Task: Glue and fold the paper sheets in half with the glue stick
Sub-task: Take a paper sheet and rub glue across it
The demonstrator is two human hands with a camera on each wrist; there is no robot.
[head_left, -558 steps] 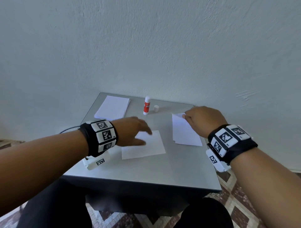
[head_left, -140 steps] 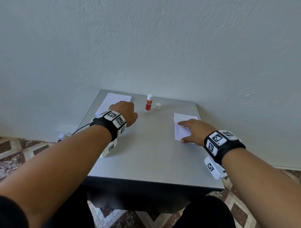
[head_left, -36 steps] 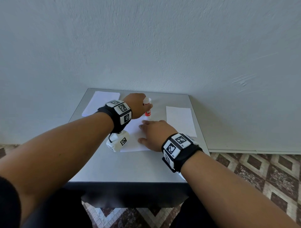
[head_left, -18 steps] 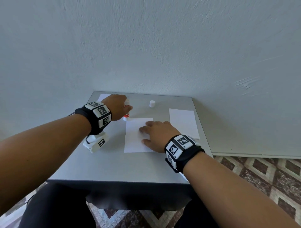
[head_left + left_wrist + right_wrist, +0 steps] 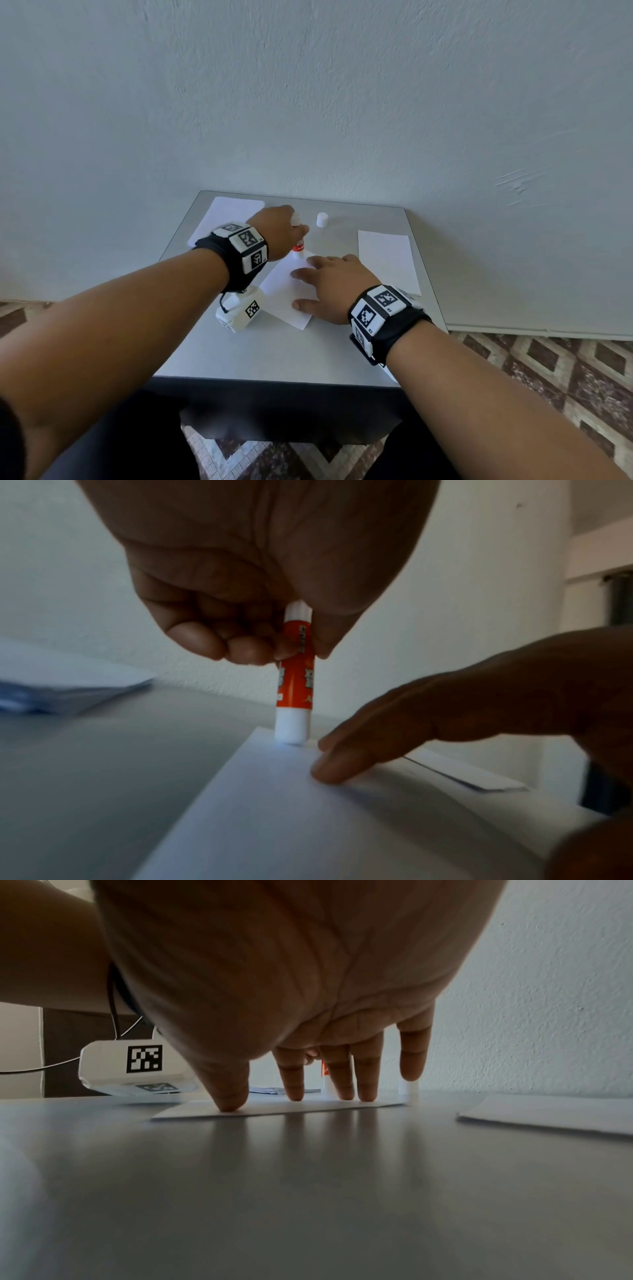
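Left hand (image 5: 275,230), just above the middle of the head view, curled round the glue stick (image 5: 298,247), fingers and thumb pinching its orange barrel. Stick held upright, cap off, white end down and touching the far edge of the paper sheet (image 5: 286,294). In the left wrist view, same grip in the centre of the frame: fingertips (image 5: 202,639) bunched on one side of the stick (image 5: 294,685), thumb on the other, white tip meeting the sheet (image 5: 274,818) near its upper corner.

Right hand (image 5: 330,286), right of centre in the head view, spread flat on the same sheet, fingers straight and apart, holding nothing, only pressing the paper down. In the right wrist view, thumb and three fingertips (image 5: 231,1099) planted on the sheet (image 5: 274,1110), little finger lifted off it at the right.

Sheet lying slightly askew in the middle of the grey table (image 5: 274,353). Small white cap (image 5: 322,219) standing alone on the table above the hands, apart from the stick. Stack of paper (image 5: 226,214) at the table's upper left corner, partly behind the left wrist. One more white sheet (image 5: 387,260) lying at the right side of the table, apart from the pressed one. Pale wall (image 5: 308,102) filling the upper half of the frame; patterned floor tiles (image 5: 565,377) at the lower right.
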